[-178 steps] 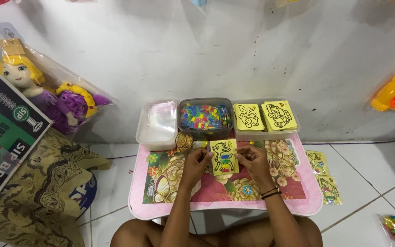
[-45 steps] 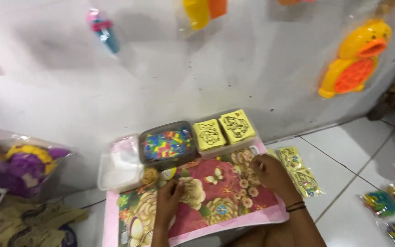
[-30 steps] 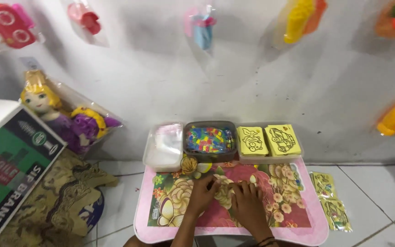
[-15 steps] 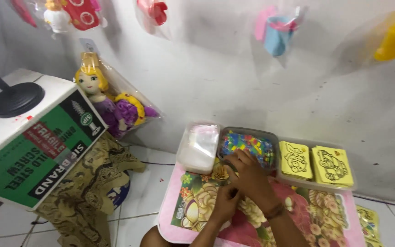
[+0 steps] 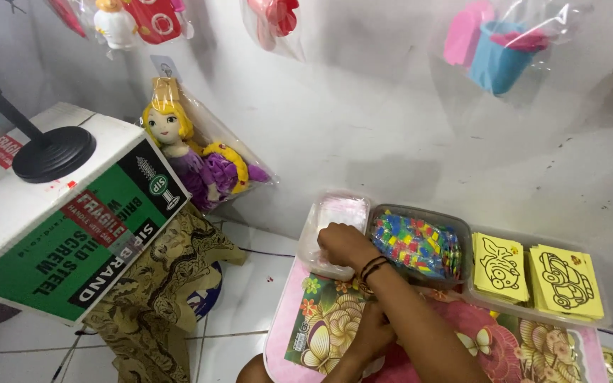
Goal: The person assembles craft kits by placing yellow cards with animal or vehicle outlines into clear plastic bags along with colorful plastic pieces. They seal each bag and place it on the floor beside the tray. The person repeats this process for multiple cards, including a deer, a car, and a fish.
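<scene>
Your left hand (image 5: pixel 370 337) lies flat, fingers spread, on the floral tray (image 5: pixel 321 333), below the reaching wrist. Your right hand (image 5: pixel 342 245) curls over the clear tub (image 5: pixel 335 220); grip unclear. Risk: the wrist may clip the colourful packets (image 5: pixel 416 245) just right.

Three tubs (image 5: pixel 420 213) in a row along the wall behind the tray (image 5: pixel 282 333), right hand (image 5: pixel 345 245) on the leftmost tub, doll (image 5: pixel 186 159) left of them, box (image 5: pixel 58 213) farther left
</scene>
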